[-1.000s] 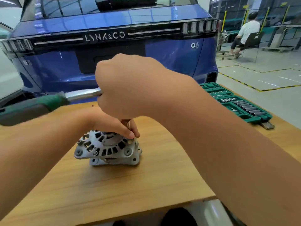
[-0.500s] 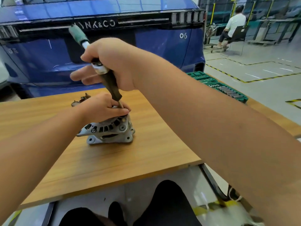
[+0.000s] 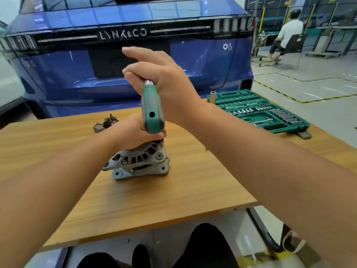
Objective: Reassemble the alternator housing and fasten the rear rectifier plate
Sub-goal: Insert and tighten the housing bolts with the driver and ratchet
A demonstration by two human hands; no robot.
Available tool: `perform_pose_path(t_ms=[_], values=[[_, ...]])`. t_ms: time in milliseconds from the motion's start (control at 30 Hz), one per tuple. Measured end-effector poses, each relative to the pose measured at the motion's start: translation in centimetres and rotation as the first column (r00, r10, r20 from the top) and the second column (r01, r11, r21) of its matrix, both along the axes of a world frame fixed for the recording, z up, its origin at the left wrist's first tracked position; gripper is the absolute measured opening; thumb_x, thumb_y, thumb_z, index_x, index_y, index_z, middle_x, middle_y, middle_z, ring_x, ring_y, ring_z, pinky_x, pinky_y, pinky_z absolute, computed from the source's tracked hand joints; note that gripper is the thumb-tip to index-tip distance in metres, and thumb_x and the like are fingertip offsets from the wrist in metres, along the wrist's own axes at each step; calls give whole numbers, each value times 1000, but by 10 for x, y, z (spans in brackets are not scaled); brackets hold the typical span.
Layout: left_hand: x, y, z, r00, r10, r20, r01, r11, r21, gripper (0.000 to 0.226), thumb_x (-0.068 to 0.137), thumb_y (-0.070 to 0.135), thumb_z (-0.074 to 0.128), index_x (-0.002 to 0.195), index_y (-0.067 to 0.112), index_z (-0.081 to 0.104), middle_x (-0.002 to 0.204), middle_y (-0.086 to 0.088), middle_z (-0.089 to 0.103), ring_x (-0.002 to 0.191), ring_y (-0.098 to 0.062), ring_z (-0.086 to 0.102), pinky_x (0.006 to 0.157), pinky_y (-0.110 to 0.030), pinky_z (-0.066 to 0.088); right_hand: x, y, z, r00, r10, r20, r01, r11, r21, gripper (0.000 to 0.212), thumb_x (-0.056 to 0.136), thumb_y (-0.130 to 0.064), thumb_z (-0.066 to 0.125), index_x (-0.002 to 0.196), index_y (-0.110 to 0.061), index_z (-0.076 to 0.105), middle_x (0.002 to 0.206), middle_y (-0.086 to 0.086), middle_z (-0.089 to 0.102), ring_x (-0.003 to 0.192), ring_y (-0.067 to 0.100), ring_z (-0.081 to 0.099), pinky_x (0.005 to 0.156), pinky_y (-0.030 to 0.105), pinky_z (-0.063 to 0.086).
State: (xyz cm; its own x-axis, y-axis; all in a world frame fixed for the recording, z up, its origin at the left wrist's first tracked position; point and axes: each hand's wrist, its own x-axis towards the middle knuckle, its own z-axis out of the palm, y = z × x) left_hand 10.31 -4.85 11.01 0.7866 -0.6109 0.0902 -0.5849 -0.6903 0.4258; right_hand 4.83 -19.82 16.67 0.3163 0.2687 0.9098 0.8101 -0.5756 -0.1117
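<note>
The ratchet handle (image 3: 152, 109) has swung toward the camera; right grip (image 3: 164, 80) holds its head, left (image 3: 133, 132) clasps the alternator (image 3: 141, 161).

- Place: car repair workshop or service hall.
- At 12 o'clock: blue car (image 3: 135, 60), tail end facing, parked just beyond the wooden workbench (image 3: 173, 190).
- At 2 o'clock on the bench: open green socket set case (image 3: 258, 113), rows of sockets in moulded slots.
- At 1–2 o'clock: grey painted floor with yellow-and-black lane tape (image 3: 301, 101).
- At 1 o'clock, far off: seated person (image 3: 287, 33) by glazed bays with yellow posts.
</note>
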Motion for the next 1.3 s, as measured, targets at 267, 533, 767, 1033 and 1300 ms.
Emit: perform_pose_path(t_ms=[267, 533, 767, 1033, 1300], values=[[-17, -10, 5, 996, 31, 84, -35, 998, 46, 22, 103, 34, 56, 113, 24, 73, 103, 15, 64, 81, 15, 53, 69, 2, 33, -32, -15, 38, 934, -335, 124, 322, 641, -697, 53, 105, -47, 28, 151, -23, 37, 128, 3, 50, 103, 22, 49, 85, 41, 43], [-15, -10, 10, 999, 50, 8, -50, 993, 108, 25, 103, 46, 49, 108, 31, 68, 106, 7, 70, 100, -15, 63, 94, -43, 51, -35, -15, 80, 822, -547, 155, 367, 301, -880, 42, 106, -50, 21, 121, -25, 51, 96, -3, 59, 86, 24, 57, 58, 35, 40], [-11, -11, 4, 1000, 27, 15, -28, 992, 126, 18, 102, 46, 52, 103, 39, 68, 112, 14, 71, 100, -7, 63, 96, -39, 51, -38, 15, 85, 548, -611, -571, 138, 740, -659, 23, 103, -24, 53, 84, -12, 51, 96, 6, 72, 84, 24, 66, 59, 29, 47], [-6, -10, 3, 1000, 22, -11, -22, 997, 75, 25, 103, 44, 51, 116, 33, 69, 105, 15, 68, 96, -5, 60, 77, -24, 45, -38, 16, 35, 320, 813, -486, 376, 362, 853, 25, 100, -31, 60, 117, -12, 56, 115, 8, 73, 105, 20, 66, 69, 34, 47], [1, -9, 3, 1000, -29, -3, 29, 997, 70, 21, 102, 41, 54, 111, 30, 69, 108, 12, 67, 100, -9, 60, 85, -31, 46, -40, -7, 6, 955, -58, -290, 77, 996, 55, 24, 102, -17, 57, 122, -13, 71, 145, 7, 54, 134, 22, 48, 111, 35, 40]])
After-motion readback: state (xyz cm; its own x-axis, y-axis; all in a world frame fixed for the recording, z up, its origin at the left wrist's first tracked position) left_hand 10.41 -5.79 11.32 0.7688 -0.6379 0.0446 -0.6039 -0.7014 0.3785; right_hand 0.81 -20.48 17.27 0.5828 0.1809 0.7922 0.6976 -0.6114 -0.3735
